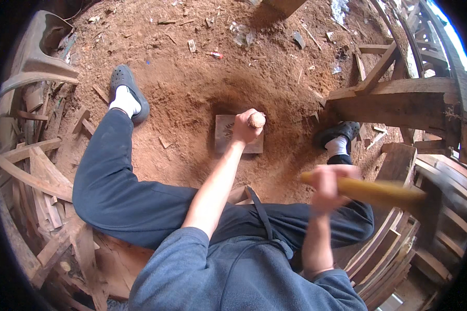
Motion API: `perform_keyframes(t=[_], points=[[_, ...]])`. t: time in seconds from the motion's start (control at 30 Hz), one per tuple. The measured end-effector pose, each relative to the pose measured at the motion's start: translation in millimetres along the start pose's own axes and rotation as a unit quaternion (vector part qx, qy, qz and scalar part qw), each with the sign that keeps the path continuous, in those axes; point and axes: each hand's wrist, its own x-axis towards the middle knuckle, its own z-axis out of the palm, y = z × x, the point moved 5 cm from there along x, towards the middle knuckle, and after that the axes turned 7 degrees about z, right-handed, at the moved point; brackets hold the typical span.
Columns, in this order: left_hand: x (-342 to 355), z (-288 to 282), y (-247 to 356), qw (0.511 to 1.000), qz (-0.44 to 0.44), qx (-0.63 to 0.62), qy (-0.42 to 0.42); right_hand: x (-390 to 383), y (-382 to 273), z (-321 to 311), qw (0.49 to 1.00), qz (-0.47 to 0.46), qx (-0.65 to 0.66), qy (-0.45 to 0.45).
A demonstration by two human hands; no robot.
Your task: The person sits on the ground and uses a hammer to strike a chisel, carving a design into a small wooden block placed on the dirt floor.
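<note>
My left hand [245,128] is wrapped round an upright tool. Only the round, pale, frayed-looking top of its wooden handle [256,120] shows, so its kind and lower end are hidden. Directly below is a flat square wooden block [224,143] on the ground, with a dark pattern visible on its face beside my fist. Out to the right, my right hand [329,187] grips a hammer by its yellow handle [376,191]. The hammer's dark head [431,210] is smeared by motion at the far right, well away from the upright tool.
Reddish sawdust-like ground [176,129] spreads between my legs, littered with wood chips. Curved wood offcuts [41,176] crowd the left. A heavy timber frame [394,111] stands at the right, above stacked wood strips [384,254]. A wooden post [283,5] is at the top.
</note>
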Motion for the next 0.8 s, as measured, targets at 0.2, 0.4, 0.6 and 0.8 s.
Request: perform_keyframes(t=[0.2,0.4,0.6,0.8], points=[[12,-6,8,0.996,0.036,0.068,-0.035,-36,68,52,0.925,0.214,-0.183,-0.256],[-1,-3,-4,1.0,-0.024,-0.013,-0.004,18,-38,-47,0.981,0.169,0.044,-0.081],[-1,-4,-4,1.0,0.011,0.014,0.013,-6,-15,1,0.998,-0.009,-0.047,-0.033],[-2,-13,2,1.0,0.013,-0.011,0.002,-61,107,51,0.908,0.217,-0.238,-0.268]])
